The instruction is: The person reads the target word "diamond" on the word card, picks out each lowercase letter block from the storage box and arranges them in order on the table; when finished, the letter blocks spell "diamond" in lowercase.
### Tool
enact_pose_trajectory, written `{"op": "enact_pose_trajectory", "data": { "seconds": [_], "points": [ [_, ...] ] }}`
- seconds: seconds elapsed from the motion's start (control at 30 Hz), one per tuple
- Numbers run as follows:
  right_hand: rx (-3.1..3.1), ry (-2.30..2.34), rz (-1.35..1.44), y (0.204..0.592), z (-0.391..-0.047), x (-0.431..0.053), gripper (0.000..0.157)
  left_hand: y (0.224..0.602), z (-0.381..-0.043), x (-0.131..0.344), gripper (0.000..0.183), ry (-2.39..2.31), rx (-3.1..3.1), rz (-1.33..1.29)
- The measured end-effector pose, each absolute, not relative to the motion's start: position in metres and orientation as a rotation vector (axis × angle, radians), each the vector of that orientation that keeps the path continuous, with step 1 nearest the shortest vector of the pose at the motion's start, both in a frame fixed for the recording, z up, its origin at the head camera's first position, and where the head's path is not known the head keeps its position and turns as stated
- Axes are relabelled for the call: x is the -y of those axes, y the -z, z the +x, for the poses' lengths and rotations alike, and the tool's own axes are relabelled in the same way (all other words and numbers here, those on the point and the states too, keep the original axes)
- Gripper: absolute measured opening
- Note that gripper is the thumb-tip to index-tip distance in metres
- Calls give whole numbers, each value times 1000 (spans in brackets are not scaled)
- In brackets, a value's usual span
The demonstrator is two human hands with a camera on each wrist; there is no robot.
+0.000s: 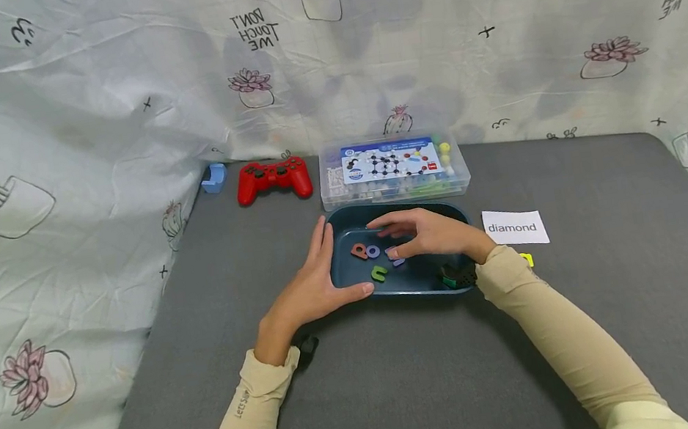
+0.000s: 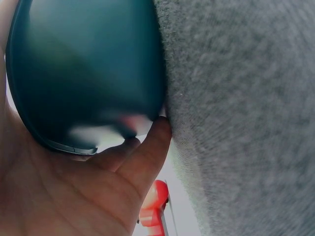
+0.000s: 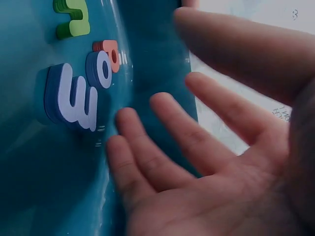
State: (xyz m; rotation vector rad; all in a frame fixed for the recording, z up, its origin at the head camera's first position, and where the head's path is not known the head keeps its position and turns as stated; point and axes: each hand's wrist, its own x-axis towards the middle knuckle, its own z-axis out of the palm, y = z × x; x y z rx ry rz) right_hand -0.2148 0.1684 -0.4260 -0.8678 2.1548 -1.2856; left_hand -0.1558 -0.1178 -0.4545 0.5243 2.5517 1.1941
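A dark teal tray (image 1: 422, 290) sits on the table with several foam-like letters in it. My left hand (image 1: 309, 290) holds its left end, thumb along the front side and fingers against the left wall. Over the tray hovers my right hand (image 1: 430, 231), fingers spread and loosely bent, with nothing held in the right wrist view. Below its fingers lies a purple m (image 3: 74, 98), partly covered in the head view. Beside it are a purple o (image 1: 372, 251), an orange-red letter (image 1: 358, 251) and a green n (image 1: 379, 273).
Behind the tray stands a clear plastic box (image 1: 393, 188) with a molecule-model label. A red game controller (image 1: 273, 178) and a blue plastic piece (image 1: 215, 178) lie at the back left. A "diamond" card (image 1: 515, 227) and a yellow piece (image 1: 527, 259) are right of the tray.
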Motion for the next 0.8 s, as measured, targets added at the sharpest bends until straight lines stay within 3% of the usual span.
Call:
{"op": "enact_pose_trajectory", "data": {
  "seconds": [0.57, 0.8],
  "points": [
    [-2181, 1102, -921, 434, -219, -170, 56, 450, -155, 118, 123, -1191, -2546, 517],
    [-2229, 1026, -918, 436, -220, -168, 43, 452, -156, 118, 126, -1174, -2546, 520]
  ]
}}
